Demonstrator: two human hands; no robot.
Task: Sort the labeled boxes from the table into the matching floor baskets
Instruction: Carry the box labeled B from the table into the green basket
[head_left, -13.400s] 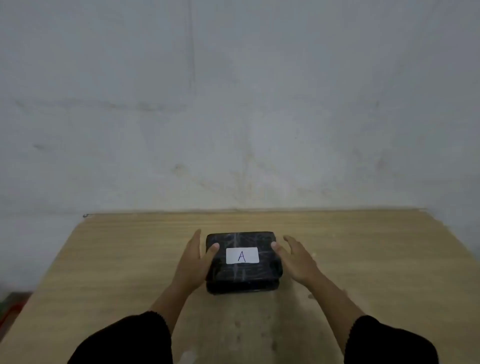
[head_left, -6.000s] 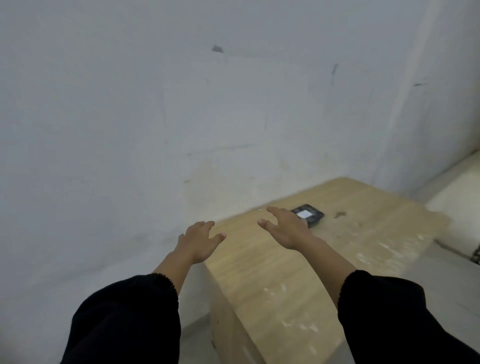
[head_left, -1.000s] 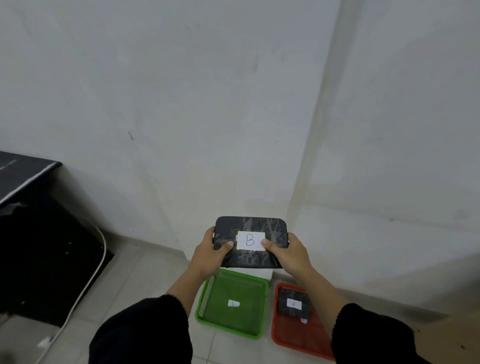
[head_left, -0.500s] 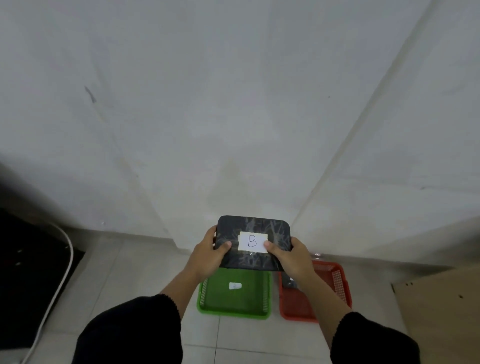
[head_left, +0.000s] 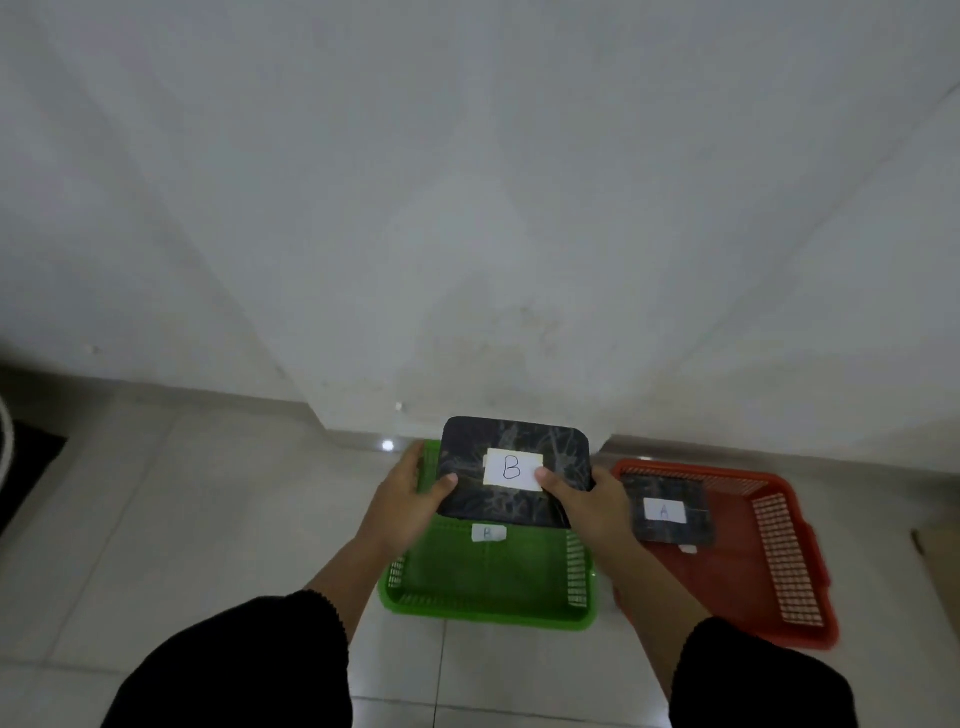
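I hold a flat black box with a white label "B" (head_left: 511, 470) in both hands, above the far half of the green basket (head_left: 488, 608). My left hand (head_left: 410, 496) grips its left edge and my right hand (head_left: 592, 501) its right edge, thumbs on top. A small "B" tag lies on the green basket's floor. To the right, the red basket (head_left: 779, 577) contains a black box labeled "A" (head_left: 667, 512).
Both baskets stand on pale floor tiles against a white wall corner. A dark mat and a white cable (head_left: 6, 431) lie at the far left. A wooden edge (head_left: 943, 561) shows at the far right.
The view has tilted down and come closer to the baskets. The box labeled B has sunk from in front of the wall to just above the green basket.
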